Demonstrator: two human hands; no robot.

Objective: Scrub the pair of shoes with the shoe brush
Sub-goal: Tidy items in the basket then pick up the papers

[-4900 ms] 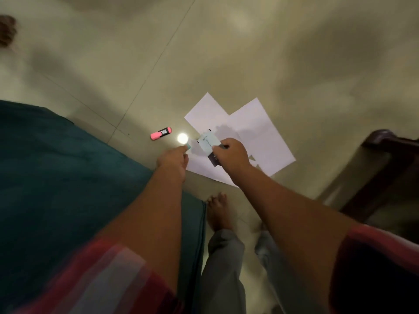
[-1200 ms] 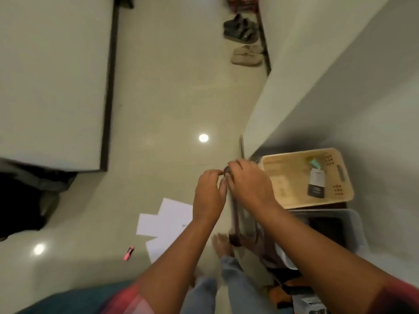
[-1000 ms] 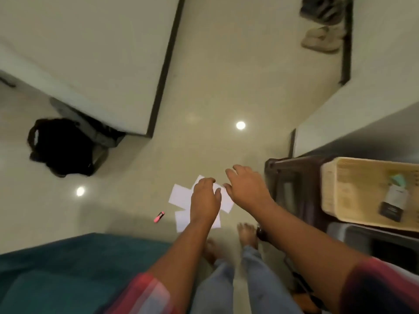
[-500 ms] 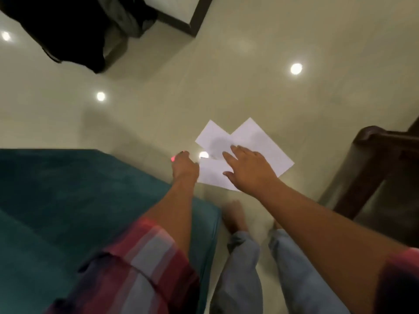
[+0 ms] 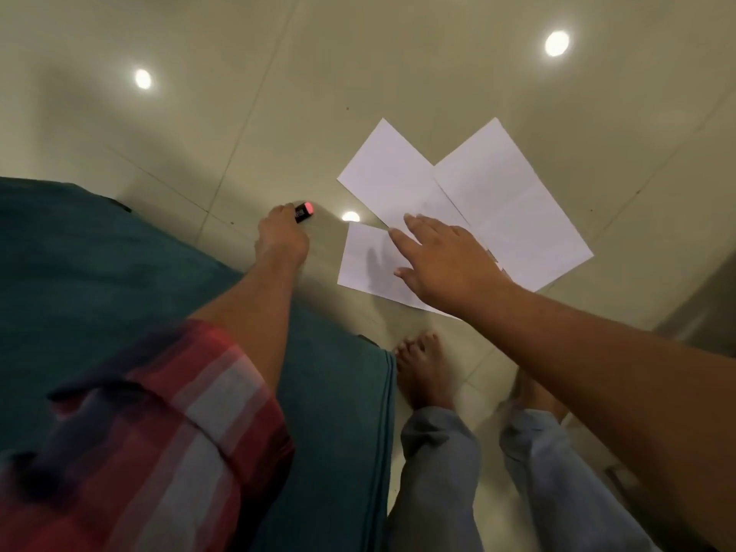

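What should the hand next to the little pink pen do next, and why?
Probably pinch the pink pen firmly and lift it off the floor. The left hand is at its dark end, though a firm grip isn't clear, while the right hand hovers open above the white papers.

Matt white paper sheets (image 5: 513, 201) lie beneath the right fingers (image 5: 428, 229); beyond them the beige tiled floor (image 5: 278, 93) shines glossy; the teal cloth cover (image 5: 119, 272) looks matt.
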